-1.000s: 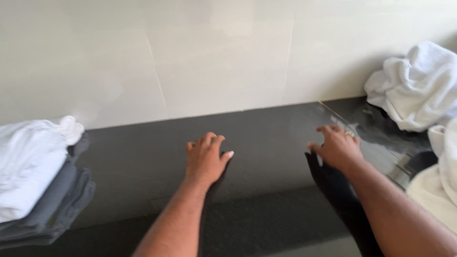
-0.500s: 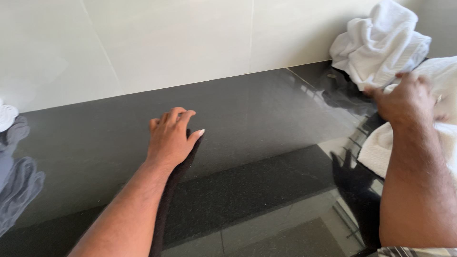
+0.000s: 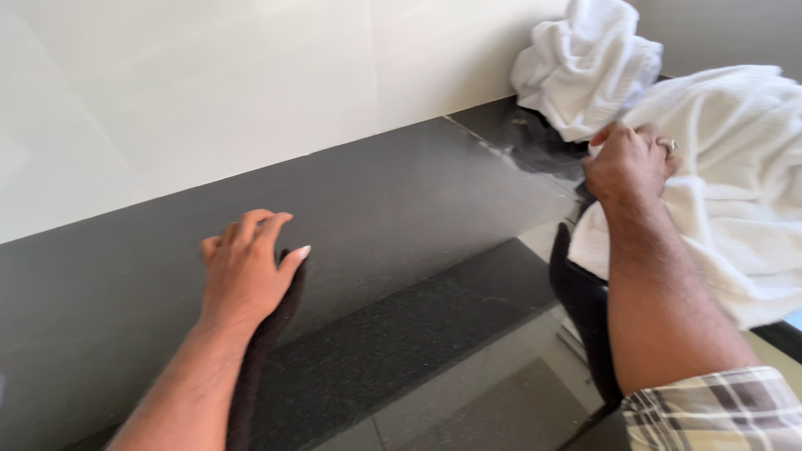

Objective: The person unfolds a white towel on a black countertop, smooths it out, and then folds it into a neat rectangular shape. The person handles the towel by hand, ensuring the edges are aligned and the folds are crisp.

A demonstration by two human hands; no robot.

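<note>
My left hand [image 3: 245, 271] lies flat, fingers spread, on the dark stone counter [image 3: 401, 209], pressing on a dark cloth [image 3: 266, 342] that runs back under my forearm. My right hand [image 3: 628, 162] is closed on a large white towel [image 3: 735, 192] at the right, lifting its edge off the counter. A ring shows on one finger. A second dark cloth [image 3: 585, 309] hangs below my right forearm at the counter's edge.
Another crumpled white towel [image 3: 585, 63] sits against the pale tiled wall [image 3: 251, 92] at the back right corner. The counter drops to a lower dark step [image 3: 393, 359] and a glossy floor in front.
The view has swung right. My right hand moved from the counter to the white towel and gripped it. My left hand stays flat on the dark cloth.
</note>
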